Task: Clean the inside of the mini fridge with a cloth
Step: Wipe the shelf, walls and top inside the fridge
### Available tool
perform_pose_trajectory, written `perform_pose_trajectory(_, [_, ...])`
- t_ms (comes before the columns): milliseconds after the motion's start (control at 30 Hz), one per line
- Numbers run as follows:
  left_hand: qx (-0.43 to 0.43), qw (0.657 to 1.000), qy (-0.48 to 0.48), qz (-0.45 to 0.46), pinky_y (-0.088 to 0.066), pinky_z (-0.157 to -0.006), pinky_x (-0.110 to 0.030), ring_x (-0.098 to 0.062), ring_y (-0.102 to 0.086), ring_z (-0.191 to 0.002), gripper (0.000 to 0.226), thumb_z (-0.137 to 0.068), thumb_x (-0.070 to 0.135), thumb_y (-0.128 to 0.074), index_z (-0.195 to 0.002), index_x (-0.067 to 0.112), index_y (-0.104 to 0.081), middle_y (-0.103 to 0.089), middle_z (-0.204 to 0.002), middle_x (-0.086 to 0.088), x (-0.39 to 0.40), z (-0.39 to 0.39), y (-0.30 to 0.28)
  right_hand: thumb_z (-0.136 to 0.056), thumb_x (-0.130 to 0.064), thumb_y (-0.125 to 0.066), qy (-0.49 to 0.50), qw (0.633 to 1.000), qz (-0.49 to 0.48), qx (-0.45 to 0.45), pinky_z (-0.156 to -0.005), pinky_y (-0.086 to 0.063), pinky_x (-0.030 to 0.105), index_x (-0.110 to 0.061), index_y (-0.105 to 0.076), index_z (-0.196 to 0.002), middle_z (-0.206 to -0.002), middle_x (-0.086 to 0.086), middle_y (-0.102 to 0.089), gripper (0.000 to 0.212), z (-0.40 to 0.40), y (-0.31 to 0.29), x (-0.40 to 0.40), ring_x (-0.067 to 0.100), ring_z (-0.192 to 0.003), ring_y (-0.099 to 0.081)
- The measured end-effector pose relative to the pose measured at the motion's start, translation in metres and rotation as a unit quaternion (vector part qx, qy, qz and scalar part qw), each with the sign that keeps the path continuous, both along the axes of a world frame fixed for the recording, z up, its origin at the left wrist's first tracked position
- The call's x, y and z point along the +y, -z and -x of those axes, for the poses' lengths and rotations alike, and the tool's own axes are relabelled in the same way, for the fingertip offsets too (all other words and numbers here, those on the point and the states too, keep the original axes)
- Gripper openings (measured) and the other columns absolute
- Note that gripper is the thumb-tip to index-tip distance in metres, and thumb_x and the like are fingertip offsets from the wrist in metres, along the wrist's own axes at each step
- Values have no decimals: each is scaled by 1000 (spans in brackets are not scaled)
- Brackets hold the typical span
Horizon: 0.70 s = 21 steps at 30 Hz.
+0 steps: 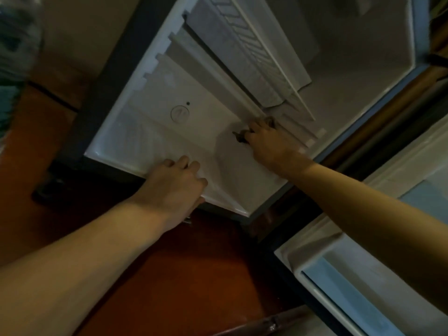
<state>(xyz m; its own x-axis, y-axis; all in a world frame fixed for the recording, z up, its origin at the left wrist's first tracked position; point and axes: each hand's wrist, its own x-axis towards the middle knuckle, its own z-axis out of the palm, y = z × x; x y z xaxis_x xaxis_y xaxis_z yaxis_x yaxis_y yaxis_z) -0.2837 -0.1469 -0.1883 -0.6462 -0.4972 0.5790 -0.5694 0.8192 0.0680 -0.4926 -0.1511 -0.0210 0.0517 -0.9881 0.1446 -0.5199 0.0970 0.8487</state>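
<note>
The open mini fridge (135, 132) fills the upper middle, its white inside seen at a steep tilt. My right hand (269, 139) reaches deep inside and is closed on a small dark cloth (241, 137), which presses against the white inner surface near a shelf rail. Only scraps of the cloth show past my fingers. My left hand (177, 183) grips the fridge's white front lower rim, fingers curled over its edge. A round dial (180, 113) sits on the inner wall between my hands.
A white shelf with a ribbed front (254, 52) runs diagonally across the upper interior. The open fridge door (363, 270) with its white lining and bin is at the lower right. Reddish-brown floor (169, 275) lies below. A greenish blurred object (14, 44) is at the far left.
</note>
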Motion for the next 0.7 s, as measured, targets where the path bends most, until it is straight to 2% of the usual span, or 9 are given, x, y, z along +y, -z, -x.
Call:
perform_pose_trajectory(67, [4,1000,1,-2,-40,-99,-37,-23,-40,-125,39,-105,50,-39,-133,28,-54,-46,-133,-2,-1,0,0,-94,-6,-46,11,1000,3,11,-106,-31,46,-10,-55,-133,-140,13,-44,40,-2,0,-11,32,-132,-36])
perform_pose_trajectory(167, [2,1000,1,7,-41,-99,-37,-22,-42,-124,40,-104,51,-39,-132,28,-55,-48,-132,-1,1,0,0,-94,-7,-46,12,1000,-5,-1,-104,-32,46,-10,-54,-133,-139,14,-44,40,0,-1,-2,33,-132,-36])
perform_pose_trajectory(300, [-20,1000,0,11,-42,-97,-34,-20,-42,-123,39,-104,52,-37,-132,30,-55,-48,-132,1,2,-1,-3,-87,-3,-56,-50,999,-9,-18,-79,-46,46,-5,-63,-121,-127,20,-54,34,5,-3,46,41,-113,-51])
perform_pose_trajectory(400, [-34,999,-10,12,-42,-98,-33,-20,-43,-123,41,-105,52,-35,-134,31,-55,-48,-133,1,4,-3,-3,-82,-5,-65,-46,999,-23,-6,-81,-47,47,-7,-65,-120,-124,17,-56,37,-1,-6,83,39,-111,-52])
perform_pose_trajectory(533, [-37,999,-5,-2,-42,-99,-34,-20,-42,-124,42,-105,52,-36,-136,31,-54,-48,-133,2,3,-6,-3,-75,0,-68,-90,996,-18,-22,-62,-51,39,-8,-68,-108,-108,12,-59,34,-1,-8,109,34,-97,-55])
perform_pose_trajectory(600, [-36,999,-5,-9,-41,-99,-35,-21,-41,-125,41,-105,51,-37,-136,30,-54,-47,-134,1,2,-5,-3,-72,1,-69,-75,997,-30,-17,-63,-53,41,-8,-67,-109,-109,12,-58,38,0,-9,105,34,-98,-54])
perform_pose_trajectory(700, [-37,999,-4,-16,-41,-100,-35,-22,-40,-126,41,-105,50,-38,-137,30,-53,-46,-136,0,2,-4,-4,-81,-5,-64,-39,999,-24,6,-79,-47,45,-9,-62,-121,-125,14,-53,41,-1,-7,81,36,-113,-49])
